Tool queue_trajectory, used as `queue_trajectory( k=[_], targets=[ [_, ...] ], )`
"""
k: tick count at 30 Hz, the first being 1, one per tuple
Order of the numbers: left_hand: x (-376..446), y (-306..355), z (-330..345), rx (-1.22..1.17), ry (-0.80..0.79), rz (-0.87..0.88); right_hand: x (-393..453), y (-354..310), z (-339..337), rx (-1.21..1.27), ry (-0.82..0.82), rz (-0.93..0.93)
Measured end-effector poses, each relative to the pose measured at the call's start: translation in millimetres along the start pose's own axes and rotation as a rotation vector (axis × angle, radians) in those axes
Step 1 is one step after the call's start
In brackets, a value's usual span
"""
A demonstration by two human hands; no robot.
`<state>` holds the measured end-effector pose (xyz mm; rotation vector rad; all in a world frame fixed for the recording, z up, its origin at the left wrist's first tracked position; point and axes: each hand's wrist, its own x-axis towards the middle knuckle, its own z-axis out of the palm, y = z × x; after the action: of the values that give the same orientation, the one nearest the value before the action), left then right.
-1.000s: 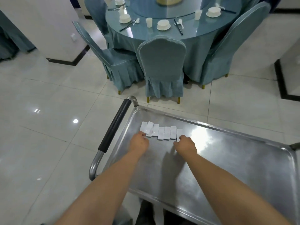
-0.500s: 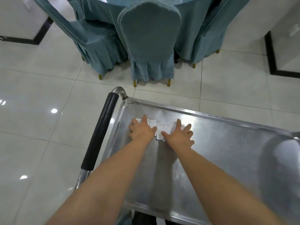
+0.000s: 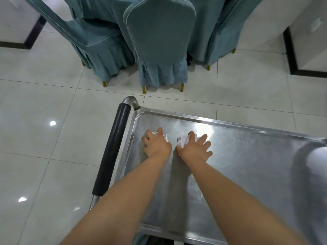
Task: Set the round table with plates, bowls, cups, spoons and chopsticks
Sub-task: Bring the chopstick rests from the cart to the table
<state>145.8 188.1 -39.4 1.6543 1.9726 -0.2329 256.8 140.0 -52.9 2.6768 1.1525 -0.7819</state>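
Both hands, left and right, press splayed on blurred, perhaps white pieces atop steel cart tray, tiled floor around.

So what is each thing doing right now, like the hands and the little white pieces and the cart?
left hand: fingers spread, pressing flat on the white pieces
right hand: fingers spread, pressing flat on the white pieces
white pieces: lying on the cart, mostly covered, blurred
cart tray: holds only the pieces
cart handle: not held
middle chair: upright, back towards us

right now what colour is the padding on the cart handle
Black, on the cart handle, clearest in the head view, left of the steel tray.
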Motion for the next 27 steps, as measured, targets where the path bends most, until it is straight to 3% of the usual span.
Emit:
queue_trajectory(
  k=[11, 16, 19, 27],
  targets=[
    [-8.8, -16.8, 12.8, -0.175, -0.063, 0.002, -8.5, 8.3, 7.5, -0.027, 0.039, -0.011],
    [-15.3, -24.2, 14.1, -0.071, -0.051, 0.131, -20.7, 15.6, 15.6, 0.109, 0.051, -0.089],
    [-17.5, -26.6, 17.0, 0.013, -0.042, 0.185, -27.2, 13.0, 22.6, 0.070, 0.091, -0.125],
    [-22.1, -29.1, 32.1, -0.053, -0.009, 0.151, -31.2, -2.4, 31.4, -0.044, 0.152, -0.125]
  ],
)
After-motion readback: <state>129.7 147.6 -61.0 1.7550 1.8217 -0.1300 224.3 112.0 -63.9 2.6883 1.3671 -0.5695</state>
